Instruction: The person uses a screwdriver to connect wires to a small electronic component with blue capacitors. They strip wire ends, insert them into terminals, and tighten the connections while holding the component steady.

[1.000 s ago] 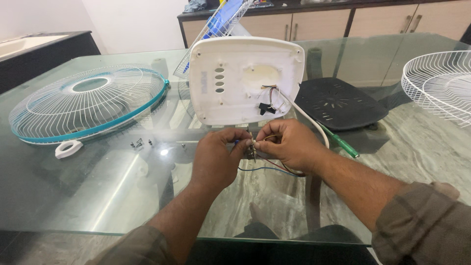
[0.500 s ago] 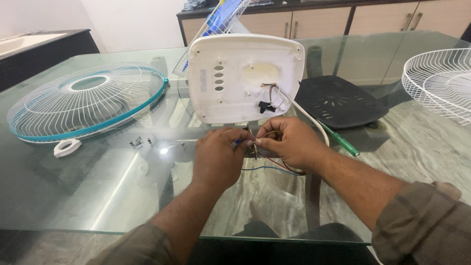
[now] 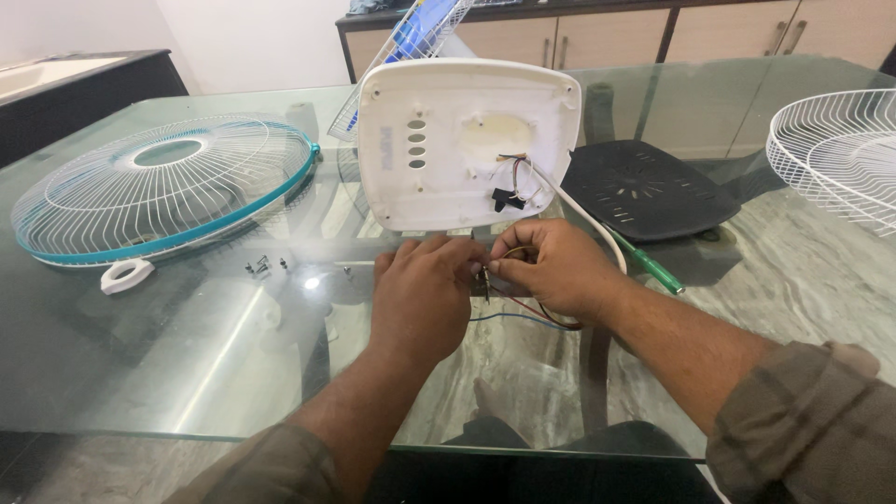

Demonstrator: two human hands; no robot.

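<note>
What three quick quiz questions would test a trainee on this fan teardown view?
1. True or false: both hands pinch thin wires in front of the white fan housing.
2. Which lies nearest the loose screws? A white plastic ring; B green-handled screwdriver; C black base cover.
3. Fill in: the fan guard with the teal rim lies to the person's ____.

Key: 1 true, left hand and right hand meet at the wires. 2 A. 3 left.
</note>
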